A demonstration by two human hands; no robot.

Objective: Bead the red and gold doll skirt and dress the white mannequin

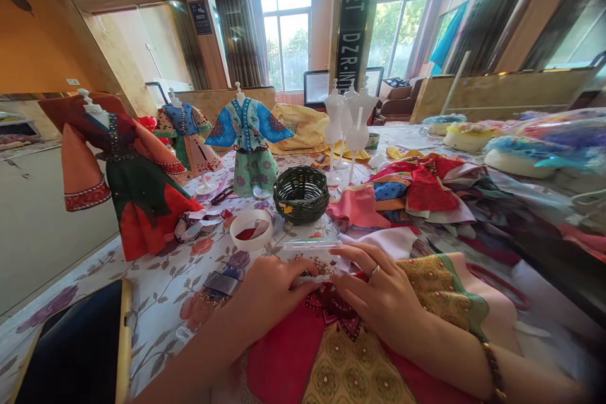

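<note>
A small doll dress (350, 363) of pink-red and gold patterned cloth, with a dark red pointed collar, lies in front of me. Just beyond its collar is a clear plastic box (294, 252) with its lid up, holding small beads and gems. My left hand (274, 293) is closed at the box's near edge, thumb and forefinger close together; whatever they pinch is too small to make out. With a ring on one finger, my right hand (386, 297) grips the dress by its collar, and its upper fingers reach over the box's right end.
A white tape roll (252, 230) and a dark woven basket (302, 194) stand beyond the box. Dressed doll stands, such as a blue-jacketed one (250, 132), are at left and middle. A phone (78, 344) lies near left; fabric scraps (416, 192) are heaped right.
</note>
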